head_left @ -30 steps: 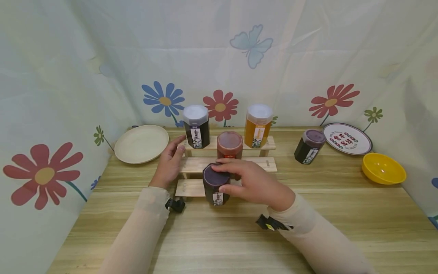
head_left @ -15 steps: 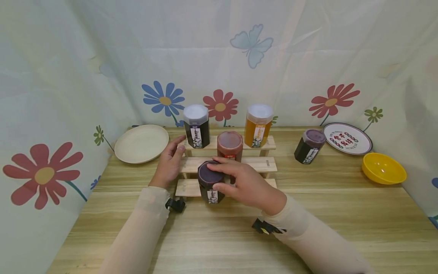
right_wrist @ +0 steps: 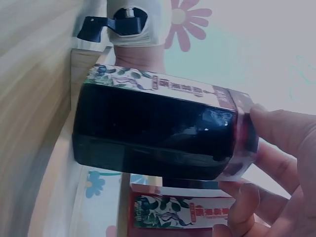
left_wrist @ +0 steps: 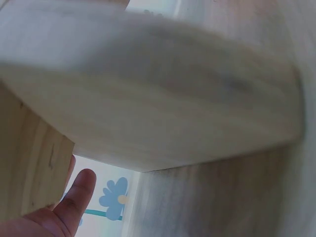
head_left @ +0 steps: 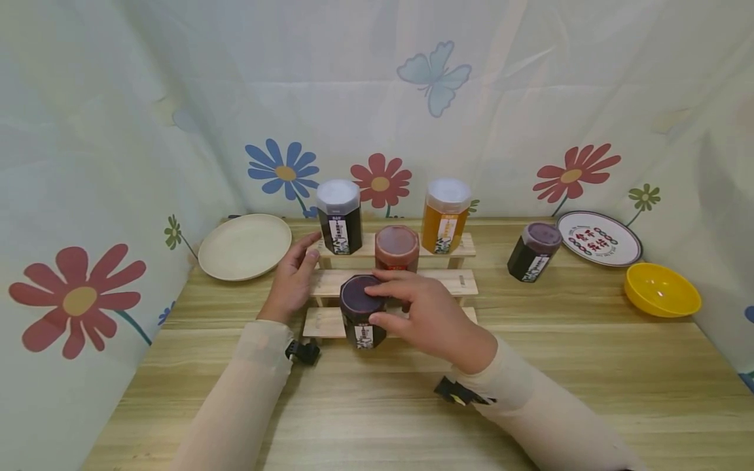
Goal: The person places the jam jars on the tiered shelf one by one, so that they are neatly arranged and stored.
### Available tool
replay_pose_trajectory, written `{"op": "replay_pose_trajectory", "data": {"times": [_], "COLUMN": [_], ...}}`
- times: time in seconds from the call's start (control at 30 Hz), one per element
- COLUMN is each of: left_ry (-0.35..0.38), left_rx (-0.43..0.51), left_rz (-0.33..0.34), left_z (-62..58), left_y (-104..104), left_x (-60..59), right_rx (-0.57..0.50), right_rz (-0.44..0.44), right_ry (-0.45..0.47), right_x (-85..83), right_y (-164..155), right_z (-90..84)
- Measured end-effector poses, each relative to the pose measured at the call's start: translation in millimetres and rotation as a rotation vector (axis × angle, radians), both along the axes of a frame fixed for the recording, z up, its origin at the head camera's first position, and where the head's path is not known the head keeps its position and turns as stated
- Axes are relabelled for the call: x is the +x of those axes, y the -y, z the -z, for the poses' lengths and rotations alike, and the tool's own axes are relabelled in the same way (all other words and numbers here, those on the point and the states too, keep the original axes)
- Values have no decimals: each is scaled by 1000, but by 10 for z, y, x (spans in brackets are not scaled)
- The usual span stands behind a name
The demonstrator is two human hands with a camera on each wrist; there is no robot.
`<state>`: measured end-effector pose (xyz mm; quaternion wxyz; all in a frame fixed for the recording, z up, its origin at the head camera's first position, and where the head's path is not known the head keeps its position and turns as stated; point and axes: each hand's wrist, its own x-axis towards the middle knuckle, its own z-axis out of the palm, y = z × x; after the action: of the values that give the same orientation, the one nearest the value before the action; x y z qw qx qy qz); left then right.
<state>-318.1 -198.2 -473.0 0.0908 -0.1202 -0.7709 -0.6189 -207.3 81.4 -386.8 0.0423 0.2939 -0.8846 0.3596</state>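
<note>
My right hand grips a dark hexagonal jar by its purple lid, thumb on the near side and fingers over the top. This jar is upright at the front of the lowest step of a three-tier wooden rack; whether its base touches the step I cannot tell. In the right wrist view, the dark jar shows its white label. At the rack's left end rests my left hand, its fingers extended along the side. A red jar stands on the middle step, partly hidden behind the right hand.
On the top step are a dark jar and an amber jar, both white-lidded. Another dark jar stands on the table to the right, near a patterned plate and a yellow bowl. A cream plate lies back left.
My right hand has shifted the dark jar slightly left and back along the rack's front, mostly in the first half second. My left hand has stayed in place.
</note>
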Motion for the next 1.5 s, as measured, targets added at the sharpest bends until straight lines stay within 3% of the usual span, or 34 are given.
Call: {"op": "replay_pose_trajectory", "data": {"times": [0.5, 1.17, 1.5], "left_ry": [-1, -8, -10], "left_rx": [0, -20, -14], "left_rz": [-5, -15, -5], "left_z": [10, 33, 16], "left_y": [7, 6, 4], "left_x": [-1, -7, 1], "right_rx": [-85, -54, -34], "right_rz": [2, -33, -138], "right_ry": [17, -4, 61], "right_x": [-77, -63, -123], "right_y": [55, 129, 115], "right_z": [112, 175, 223]}}
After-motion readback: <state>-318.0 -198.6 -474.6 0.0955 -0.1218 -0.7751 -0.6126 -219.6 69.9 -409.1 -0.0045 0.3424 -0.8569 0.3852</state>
